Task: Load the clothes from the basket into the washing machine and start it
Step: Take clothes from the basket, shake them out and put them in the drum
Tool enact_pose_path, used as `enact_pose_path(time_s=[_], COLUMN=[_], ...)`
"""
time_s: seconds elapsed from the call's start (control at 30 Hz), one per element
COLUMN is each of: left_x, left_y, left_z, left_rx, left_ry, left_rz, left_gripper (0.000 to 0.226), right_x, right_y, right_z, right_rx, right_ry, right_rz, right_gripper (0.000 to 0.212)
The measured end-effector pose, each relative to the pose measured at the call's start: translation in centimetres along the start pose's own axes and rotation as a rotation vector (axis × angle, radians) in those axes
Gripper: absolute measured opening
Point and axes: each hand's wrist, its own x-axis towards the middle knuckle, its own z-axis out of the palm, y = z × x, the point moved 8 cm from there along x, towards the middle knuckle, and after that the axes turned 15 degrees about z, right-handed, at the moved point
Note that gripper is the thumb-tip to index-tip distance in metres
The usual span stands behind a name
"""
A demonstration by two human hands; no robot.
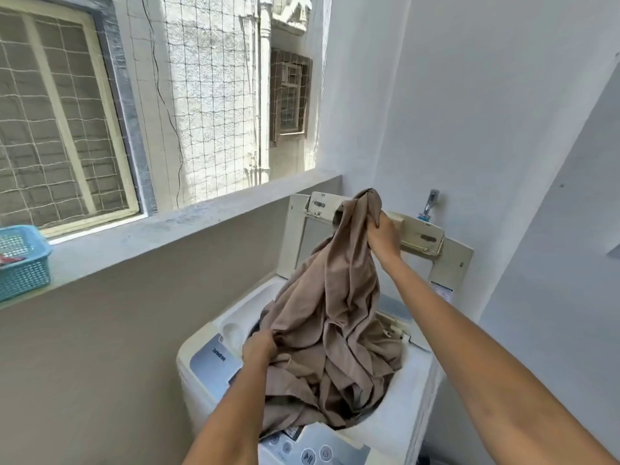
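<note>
- Clothes are going into the washing machine (396, 394), a white top-loader standing in the near right corner with its lid (451, 260) tipped up against the far wall.
- One big tan cloth (335, 317) is filling the drum mouth; its lower folds are lying inside and spilling over the near rim onto the control panel (315, 448), while its top is being held up high.
- Judging by this, the loading step is under way: the cloth is only partly in the tub and is not yet let go.
- Right hand (384, 234) is gripping the cloth's upper end in a closed fist, raised in front of the lid.
- Left hand (257, 344) is clutching a bunch of the same cloth at the left edge of the opening, fingers curled into the fabric.
- Next move, as I judge it, calls for lowering the right hand and pushing the loose folds off the panel and down into the tub, so the lid can close and the buttons come clear.
- Blue basket (23, 263) is sitting well apart on the sill at the far left, with something red showing inside; more items may be waiting there.
- Tap (430, 201) is sticking out of the wall behind the lid.
- Writing on the machine's left panel is reading something like "TurboDrum"; the sticker on the lid is too small to read. A play/pause symbol is showing on a near button.
</note>
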Motion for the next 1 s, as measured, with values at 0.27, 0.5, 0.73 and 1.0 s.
enact_pose_path(time_s=[0.27, 0.5, 0.73, 1.0], left_x=[0.1, 0.7, 3.7, -0.3], left_y=[12.8, 19.9, 12.9, 4.8], left_z=[-14.8, -20.5, -2.7, -2.6], left_rx=[-0.677, -0.848, -0.606, 0.020], left_ry=[0.635, 0.816, -0.039, 0.076], left_rz=[0.170, 0.441, 0.276, 0.093], left_gripper=[0.027, 0.048, 0.078, 0.021], right_x=[-1.3, -0.9, -3.2, -6.1], right_y=[2.7, 0.4, 4.2, 12.4], right_z=[1.3, -2.8, 2.0, 8.6], right_rx=[-0.055, 0.173, -0.268, -0.556], right_ry=[-0.004, 0.252, 0.102, -0.141], right_rz=[0.027, 0.005, -0.183, -0.182], right_gripper=[0.037, 0.036, 0.033, 0.027])
